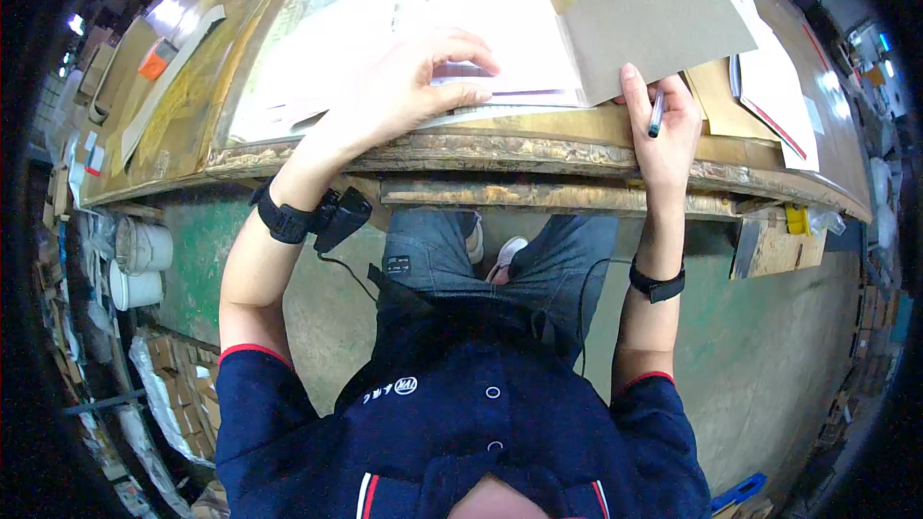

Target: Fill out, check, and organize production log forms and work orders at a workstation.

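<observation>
My left hand [433, 82] rests on an open booklet's white page [538, 48], with its fingers curved and its thumb apart, holding nothing. Glare washes out much of that page. On the right, the booklet's grey cover [663, 10] is lifted and tilted. My right hand [668, 120] is at the cover's lower edge, thumb on its face. A pen [657, 113] is also held in the right hand, slanting between thumb and curled fingers. Loose printed sheets [317, 29] lie under and beyond the left hand.
Brown envelopes [716, 101] and a white booklet with a red stripe [779, 115] lie right of my right hand. An orange box [157, 59] and a long cardboard strip [173, 82] are at the left. The worn wooden table edge [481, 152] runs below my wrists.
</observation>
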A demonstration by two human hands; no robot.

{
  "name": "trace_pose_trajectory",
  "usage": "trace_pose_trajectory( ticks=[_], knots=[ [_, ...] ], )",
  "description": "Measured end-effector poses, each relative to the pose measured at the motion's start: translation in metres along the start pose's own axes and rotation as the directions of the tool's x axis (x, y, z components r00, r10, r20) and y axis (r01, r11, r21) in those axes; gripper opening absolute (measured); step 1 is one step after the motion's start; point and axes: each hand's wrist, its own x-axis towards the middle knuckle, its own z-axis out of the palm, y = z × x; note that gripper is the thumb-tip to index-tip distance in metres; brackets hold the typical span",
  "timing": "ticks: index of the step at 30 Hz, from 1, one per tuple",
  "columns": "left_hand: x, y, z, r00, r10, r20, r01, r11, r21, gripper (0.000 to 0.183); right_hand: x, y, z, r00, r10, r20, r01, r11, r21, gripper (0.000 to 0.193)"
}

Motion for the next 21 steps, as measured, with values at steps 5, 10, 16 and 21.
trace_pose_trajectory(
  ticks=[5, 10, 16, 21],
  knots=[
    [-0.001, 0.004, 0.006, 0.969, -0.215, -0.125, 0.202, 0.973, -0.108, 0.015, -0.002, -0.006, 0.002, 0.998, -0.046, -0.045, 0.045, 0.998, -0.031, 0.027],
    [-0.012, 0.011, -0.002, 0.836, -0.016, -0.549, 0.023, 1.000, 0.005, 0.017, -0.001, -0.013, 0.008, 0.994, -0.109, -0.008, 0.107, 0.988, -0.108, 0.025],
    [-0.049, 0.007, -0.023, 0.647, -0.028, -0.762, -0.141, 0.978, -0.155, 0.021, -0.010, -0.032, 0.033, 0.902, -0.391, 0.183, 0.415, 0.902, -0.118, 0.033],
    [-0.070, -0.005, -0.025, 0.578, -0.006, -0.816, -0.130, 0.987, -0.099, 0.034, -0.013, -0.039, 0.037, 0.822, -0.432, 0.372, 0.534, 0.811, -0.239, 0.029]
  ],
)
